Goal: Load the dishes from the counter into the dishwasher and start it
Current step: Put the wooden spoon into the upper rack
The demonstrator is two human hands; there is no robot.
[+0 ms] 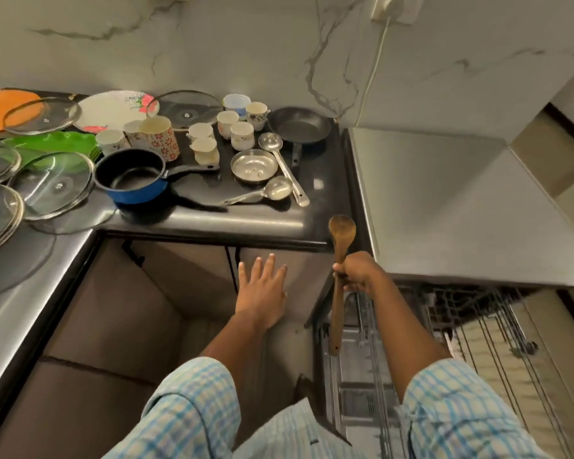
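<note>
My right hand (358,271) grips a wooden spoon (340,256) by its handle, bowl up, over the left edge of the open dishwasher (444,329). My left hand (262,289) hovers open with fingers spread, below the counter's front edge. On the dark counter (246,223) lie a blue saucepan (131,178), a black frying pan (299,125), a steel bowl (254,167), two steel ladles (280,160) (275,190), several cups (242,135) and a floral tumbler (159,137). The dishwasher's wire racks (497,326) are pulled out.
At the left are several glass lids (55,185), an orange plate (0,109), green plates (53,142) and a floral plate (113,111). The dishwasher's steel top (461,207) fills the right. A white cable (376,61) hangs down the marble wall.
</note>
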